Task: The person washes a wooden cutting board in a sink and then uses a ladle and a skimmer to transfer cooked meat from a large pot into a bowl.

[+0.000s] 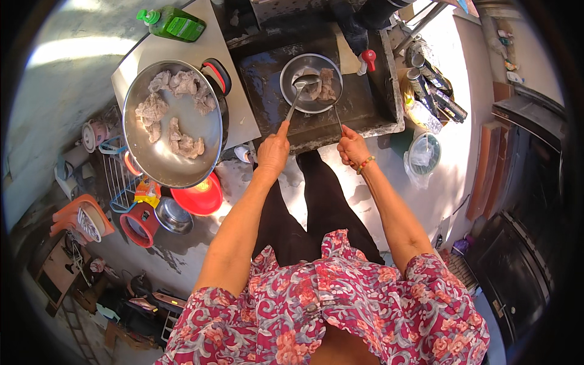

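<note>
My left hand [273,153] grips the handle of a metal ladle [294,102]. Its head rests inside a round metal bowl [312,108], beside pieces of pale cooked-looking meat [326,86]. In my right hand [352,147], pinched between the fingers, is a thin dark metal utensil [337,115] whose upper end reaches the bowl's right rim; its kind cannot be made out. The bowl stands in a dark stone sink [269,91]. On the counter to the left sits a large metal wok [182,118] with several clumps of similar meat [153,109] around its inside.
A green dish-soap bottle [175,25] lies on the white counter [239,107] behind the wok. A red-handled tap [367,59] is at the sink's right. Below left are a red basin [205,198] and a metal bowl [173,214]. A lined bucket [424,153] stands right.
</note>
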A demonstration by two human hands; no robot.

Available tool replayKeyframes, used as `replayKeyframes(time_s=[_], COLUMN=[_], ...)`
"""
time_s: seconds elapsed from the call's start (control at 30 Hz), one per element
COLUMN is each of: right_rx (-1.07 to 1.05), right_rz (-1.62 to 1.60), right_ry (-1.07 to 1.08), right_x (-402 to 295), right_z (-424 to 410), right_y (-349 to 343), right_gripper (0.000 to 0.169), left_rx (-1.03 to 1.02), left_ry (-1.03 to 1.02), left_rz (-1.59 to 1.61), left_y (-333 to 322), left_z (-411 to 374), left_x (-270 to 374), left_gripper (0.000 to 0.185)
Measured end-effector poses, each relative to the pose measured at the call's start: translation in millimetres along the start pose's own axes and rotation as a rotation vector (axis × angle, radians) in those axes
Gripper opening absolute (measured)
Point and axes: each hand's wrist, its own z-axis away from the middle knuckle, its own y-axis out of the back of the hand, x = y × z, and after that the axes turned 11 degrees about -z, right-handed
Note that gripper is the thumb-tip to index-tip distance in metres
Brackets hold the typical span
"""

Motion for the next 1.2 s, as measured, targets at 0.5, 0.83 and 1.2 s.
replayKeyframes(time_s=[0.5, 0.83, 1.2], right_rx=[0.325, -0.142, -0.540], right_rz=[1.190, 0.901, 1.113], right_ry=[0.477, 0.857, -0.094], right_x=[-12.5, -1.2, -43.6], right_z=[-43.9, 122.5, 87.0], right_y=[4.3, -32.8, -249.3], right_gripper=[0.053, 0.058, 0.048], left_rx=[0.015, 0.286, 0.179], left_ry=[0.129, 0.633, 0.692], left_rz=[0.355, 0.351, 0.154], left_y=[81.3, 160.7, 144.9], left_z=[73.0, 195.5, 163.0], left_x=[-1.1, -97.1, -177.8], left_gripper=[0.047, 0.047, 0.042])
